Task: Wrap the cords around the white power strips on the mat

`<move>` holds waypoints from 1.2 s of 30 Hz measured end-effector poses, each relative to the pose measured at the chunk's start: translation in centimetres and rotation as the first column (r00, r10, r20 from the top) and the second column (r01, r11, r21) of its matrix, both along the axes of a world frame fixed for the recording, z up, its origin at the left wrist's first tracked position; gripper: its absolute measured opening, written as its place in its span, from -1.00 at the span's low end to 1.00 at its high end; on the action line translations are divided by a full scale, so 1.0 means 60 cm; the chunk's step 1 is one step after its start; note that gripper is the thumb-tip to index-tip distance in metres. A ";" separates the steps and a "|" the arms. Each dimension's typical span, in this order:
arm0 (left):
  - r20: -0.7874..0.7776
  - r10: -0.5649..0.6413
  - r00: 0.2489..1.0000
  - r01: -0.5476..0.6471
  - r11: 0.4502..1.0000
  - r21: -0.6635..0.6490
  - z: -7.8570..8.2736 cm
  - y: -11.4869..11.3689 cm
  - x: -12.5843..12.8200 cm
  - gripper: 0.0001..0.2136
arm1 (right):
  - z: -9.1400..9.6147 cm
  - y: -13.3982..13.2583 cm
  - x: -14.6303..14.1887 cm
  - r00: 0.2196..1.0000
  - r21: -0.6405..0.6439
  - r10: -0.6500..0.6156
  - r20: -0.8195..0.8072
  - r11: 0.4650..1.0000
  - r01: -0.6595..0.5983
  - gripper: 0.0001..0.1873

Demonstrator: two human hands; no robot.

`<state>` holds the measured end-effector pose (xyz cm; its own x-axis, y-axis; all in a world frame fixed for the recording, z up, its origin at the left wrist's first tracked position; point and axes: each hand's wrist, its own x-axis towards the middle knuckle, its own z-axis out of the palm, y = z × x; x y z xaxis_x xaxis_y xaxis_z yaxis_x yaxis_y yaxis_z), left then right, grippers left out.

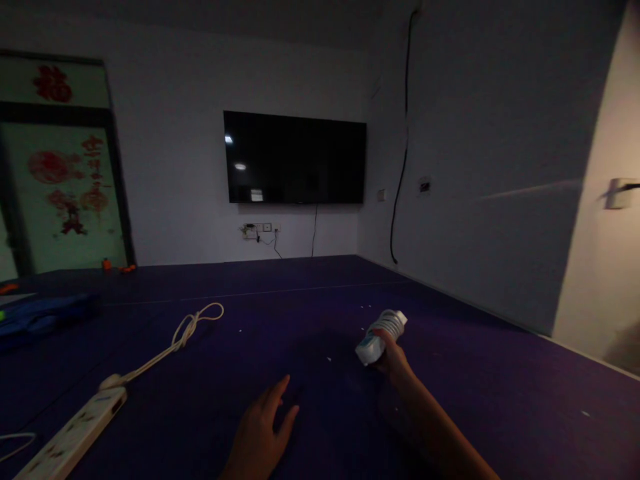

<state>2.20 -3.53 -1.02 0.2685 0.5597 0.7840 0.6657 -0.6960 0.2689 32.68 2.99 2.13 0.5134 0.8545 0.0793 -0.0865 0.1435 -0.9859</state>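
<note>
Power strip (75, 433) lies left of the left hand (259, 428); television (295, 160) hangs beyond both.

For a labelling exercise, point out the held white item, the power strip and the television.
White item (391, 323), head view: its ringed part.
Power strip (74, 437), head view: its top face.
Television (297, 160), head view: its screen.

"What colour is the bundle (392, 325) at the right?"
"White, ringed with pale coils, with a touch of blue at its near end."
"And the surface (280, 333) beneath?"
"Deep bluish purple, flecked with small white bits (329, 359)."
"Over on the left?"
"A white power strip (83, 432) with dark slots, a cream cord (153, 364), a blue cloth (47, 316)."
"The far door (23, 220)?"
"Pale green panels, dark frame, red characters (53, 84) and round red motifs (49, 167)."
"The screen (300, 160)?"
"Black, on a greyish wall (300, 80)."
</note>
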 end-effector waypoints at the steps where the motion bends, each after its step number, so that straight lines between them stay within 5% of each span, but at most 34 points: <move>1: 0.001 -0.003 1.000 0.003 1.000 -0.007 0.001 -0.001 0.000 -0.67 | 0.000 -0.002 0.016 0.998 -0.060 -0.050 0.026 0.997 0.052 -0.60; 6: 0.010 0.004 1.000 -0.004 0.999 -0.032 0.002 -0.004 0.003 -0.70 | 0.007 -0.019 0.070 0.937 -0.248 -0.205 0.282 0.928 0.278 -0.51; 14: 0.007 0.014 1.000 -0.014 0.995 -0.098 0.002 -0.002 0.003 -0.70 | 0.029 -0.046 0.086 0.661 -0.229 -0.245 0.709 0.807 0.545 -0.34; 18: 0.005 0.020 1.000 -0.019 0.994 -0.111 0.003 -0.002 0.004 -0.71 | 0.030 -0.042 0.075 0.305 -0.106 -0.136 0.943 0.745 0.659 -0.34; 21: 0.021 0.023 1.000 -0.020 0.993 -0.115 0.004 -0.003 0.004 -0.71 | 0.021 -0.035 0.067 0.109 -0.047 -0.029 0.994 0.776 0.630 -0.46; 25: 0.038 0.021 0.999 -0.016 0.992 -0.127 0.005 -0.005 0.004 -0.71 | 0.012 -0.028 0.066 0.091 -0.081 0.034 0.995 0.804 0.589 -0.55; 36: 0.031 0.028 0.999 -0.022 0.982 -0.188 0.002 -0.002 0.004 -0.71 | 0.003 -0.012 0.105 0.065 -0.089 0.067 0.996 0.887 0.452 -0.32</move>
<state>2.42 -3.68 -0.93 0.2275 0.7041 0.6727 0.6707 -0.6141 0.4159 38.99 2.29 2.31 0.3496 0.8286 0.4372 0.9361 -0.3282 -0.1265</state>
